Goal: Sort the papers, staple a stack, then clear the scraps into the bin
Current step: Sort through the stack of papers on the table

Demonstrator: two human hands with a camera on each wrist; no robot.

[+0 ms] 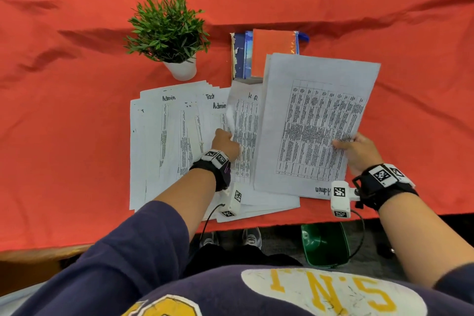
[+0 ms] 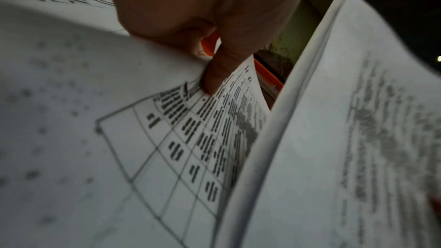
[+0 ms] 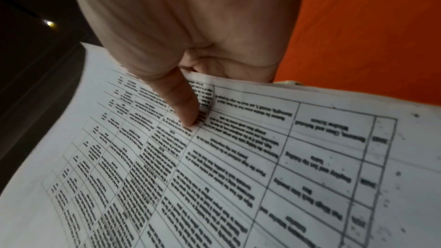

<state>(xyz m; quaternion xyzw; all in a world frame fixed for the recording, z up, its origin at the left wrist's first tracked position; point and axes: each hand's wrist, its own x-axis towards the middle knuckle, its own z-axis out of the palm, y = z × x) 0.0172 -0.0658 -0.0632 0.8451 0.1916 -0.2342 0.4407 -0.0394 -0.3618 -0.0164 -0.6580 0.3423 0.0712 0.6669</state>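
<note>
**Printed sheets held in both hands above the spread papers**

Nearest the viewer, a dark green plastic bin (image 1: 324,245) is seen on the floor just below the desk's front edge, under the right forearm. On the desk covered in red-orange cloth (image 1: 64,136), a fanned spread of white printed papers (image 1: 164,141) lies flat, several headed "Admin" by hand.

The right hand (image 1: 359,151) is closed in a pinching grip on a white sheet printed with a dense table (image 1: 315,123); in the right wrist view the thumb (image 3: 183,107) is pressed on the printed face with the other fingers hidden beneath. This sheet is raised and tilted over the right part of the spread, with "Admin" upside down at its near edge.

The left hand (image 1: 225,143) is curled round the edge of a white sheet headed "HR" (image 1: 243,120), which is lifted and bent at its left side; in the left wrist view the thumb (image 2: 214,76) is laid on its table print.

Farther back, a stack of blue and orange books (image 1: 266,54) is seen just behind the papers, and a green leafy plant in a white pot (image 1: 169,33) stands to their left.
</note>
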